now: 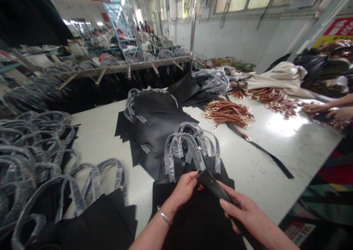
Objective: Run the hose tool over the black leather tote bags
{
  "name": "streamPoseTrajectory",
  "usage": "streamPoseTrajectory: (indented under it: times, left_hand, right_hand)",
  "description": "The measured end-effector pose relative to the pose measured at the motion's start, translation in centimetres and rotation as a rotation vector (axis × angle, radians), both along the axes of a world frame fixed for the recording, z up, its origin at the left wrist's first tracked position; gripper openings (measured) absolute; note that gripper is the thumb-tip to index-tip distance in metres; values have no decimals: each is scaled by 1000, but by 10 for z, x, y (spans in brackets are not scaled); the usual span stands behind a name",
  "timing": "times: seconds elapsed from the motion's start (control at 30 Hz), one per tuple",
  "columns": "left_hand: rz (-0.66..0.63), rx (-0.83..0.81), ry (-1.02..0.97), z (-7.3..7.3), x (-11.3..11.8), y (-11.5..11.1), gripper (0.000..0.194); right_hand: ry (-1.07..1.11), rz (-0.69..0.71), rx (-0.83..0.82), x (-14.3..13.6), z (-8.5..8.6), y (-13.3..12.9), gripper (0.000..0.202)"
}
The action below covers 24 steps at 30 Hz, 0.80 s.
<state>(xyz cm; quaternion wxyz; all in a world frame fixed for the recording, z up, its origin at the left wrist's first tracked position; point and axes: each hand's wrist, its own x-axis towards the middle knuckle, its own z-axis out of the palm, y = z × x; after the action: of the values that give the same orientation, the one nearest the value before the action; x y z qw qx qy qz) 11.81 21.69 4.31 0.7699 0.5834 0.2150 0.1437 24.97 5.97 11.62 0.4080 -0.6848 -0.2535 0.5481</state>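
My left hand, with a bangle at the wrist, pinches at the upper end of a black strap. My right hand is closed around the same strap lower down, thumb on top. Under both hands lies a black bag panel, its lower part running out of view. Just beyond the fingertips, plastic-wrapped handles arch up from a stack of black panels. The left fingertips are partly hidden behind the strap's end.
Black panels are piled mid-table. Brown straps with gold clasps lie to the right, near a loose black strap. Many wrapped handles crowd the left. A metal rack stands behind. Another person's hands show at the right edge.
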Motion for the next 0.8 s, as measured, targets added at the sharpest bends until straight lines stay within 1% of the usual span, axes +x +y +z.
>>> streamPoseTrajectory:
  times: [0.07, 0.13, 0.17, 0.2, 0.27, 0.3, 0.33, 0.37, 0.4, 0.43, 0.5, 0.57, 0.6, 0.63, 0.7, 0.8]
  left_hand:
    - [15, 20, 4, 1, -1, -3, 33]
    - [37, 59, 25, 2, -3, -5, 29]
    - [52, 121, 35, 3, -6, -7, 27]
    - [76, 216, 44, 3, -10, -8, 25]
    - [157, 439, 71, 1, -19, -14, 24]
    - [210, 521, 92, -2, -23, -18, 24]
    - [265, 559, 119, -7, -28, -23, 24]
    - [307, 550, 149, -13, -32, -29, 23]
    - [328, 489, 173, -20, -36, -35, 22]
    - [331, 376, 184, -28, -39, -41, 21]
    - [306, 70, 175, -43, -43, -53, 22]
    - [283, -189, 149, -53, -45, -61, 27]
    - [289, -261, 142, -56, -45, -64, 30]
    - [300, -295, 141, -57, -45, -65, 32]
    - [318, -303, 152, -55, -45, -66, 40]
    - [341, -227, 209, -53, -46, -66, 48]
  right_hand:
    - [-10, 1, 12, 1, -1, -1, 72]
    - [-49, -58, 37, 5, 0, -1, 74]
    - [-64, -95, 43, 8, 1, -1, 77]
    - [-75, -131, 42, 12, 2, -1, 80]
    - [-82, -176, 23, 19, 3, -5, 86]
    - [-81, -186, 12, 22, 3, -8, 88]
    - [-74, -190, 0, 24, 1, -11, 90]
    - [-65, -191, -12, 24, -1, -15, 92]
    - [-54, -190, -24, 24, -4, -19, 93]
    - [-45, -188, -37, 22, -8, -24, 94]
    - [-23, -169, -68, 17, -14, -31, 94]
    - [2, -133, -95, 11, -19, -35, 93]
    - [13, -114, -108, 9, -21, -37, 91]
    - [23, -95, -120, 6, -22, -38, 90]
    - [30, -64, -136, 3, -23, -39, 88]
    - [29, -26, -151, -2, -24, -39, 86]
